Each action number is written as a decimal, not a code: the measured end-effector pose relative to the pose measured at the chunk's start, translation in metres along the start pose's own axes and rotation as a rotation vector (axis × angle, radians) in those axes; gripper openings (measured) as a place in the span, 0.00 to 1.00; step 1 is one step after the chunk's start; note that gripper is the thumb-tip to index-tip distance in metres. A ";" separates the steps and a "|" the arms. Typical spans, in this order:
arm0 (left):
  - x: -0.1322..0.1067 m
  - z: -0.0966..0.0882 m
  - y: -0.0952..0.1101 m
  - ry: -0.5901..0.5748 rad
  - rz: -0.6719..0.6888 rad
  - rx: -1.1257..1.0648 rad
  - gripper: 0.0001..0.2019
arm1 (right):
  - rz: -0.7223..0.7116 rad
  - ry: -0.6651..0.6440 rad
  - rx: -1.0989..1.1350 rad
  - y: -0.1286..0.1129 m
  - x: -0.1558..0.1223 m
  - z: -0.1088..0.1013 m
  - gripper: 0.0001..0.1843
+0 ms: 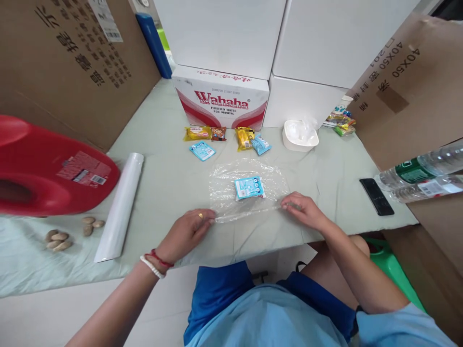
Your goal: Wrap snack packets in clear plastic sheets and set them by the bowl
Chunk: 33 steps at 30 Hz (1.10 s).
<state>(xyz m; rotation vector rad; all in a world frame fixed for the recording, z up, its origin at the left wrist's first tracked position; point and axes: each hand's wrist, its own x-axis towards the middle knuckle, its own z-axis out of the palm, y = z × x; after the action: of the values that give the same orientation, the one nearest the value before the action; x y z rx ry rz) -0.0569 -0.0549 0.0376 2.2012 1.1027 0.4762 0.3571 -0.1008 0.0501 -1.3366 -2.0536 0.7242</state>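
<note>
A sheet of clear plastic film [249, 178] lies flat on the pale green table cloth [170, 178]. A small light-blue snack packet [249, 187] rests in the middle of the film. My left hand [186, 231] pinches the near left corner of the film. My right hand [302, 208] pinches the near right corner, so the near edge is stretched between the two hands.
Beyond the film lie several more snack packets [224, 137] in front of a Wahaha carton [221, 96]. A white dish [300, 135] sits right of them. A roll of film [121, 205], nuts [60, 237], a red jug [43, 168], a black phone [376, 196] and water bottles [423, 171] lie around.
</note>
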 end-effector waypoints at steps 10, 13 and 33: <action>0.088 -0.034 -0.010 0.143 -0.315 -0.132 0.18 | 0.283 -0.027 0.162 0.020 0.107 -0.024 0.20; 0.104 -0.028 -0.021 0.196 -0.425 -0.053 0.15 | 0.386 -0.037 0.114 0.029 0.116 -0.015 0.18; 0.111 0.069 0.070 0.168 0.051 0.469 0.23 | 0.183 -0.208 -0.539 0.034 0.175 -0.020 0.15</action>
<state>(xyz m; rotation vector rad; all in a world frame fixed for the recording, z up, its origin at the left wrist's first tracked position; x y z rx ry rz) 0.0881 -0.0223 0.0374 2.6374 1.3592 0.4669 0.3340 0.0760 0.0702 -1.8278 -2.4237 0.4050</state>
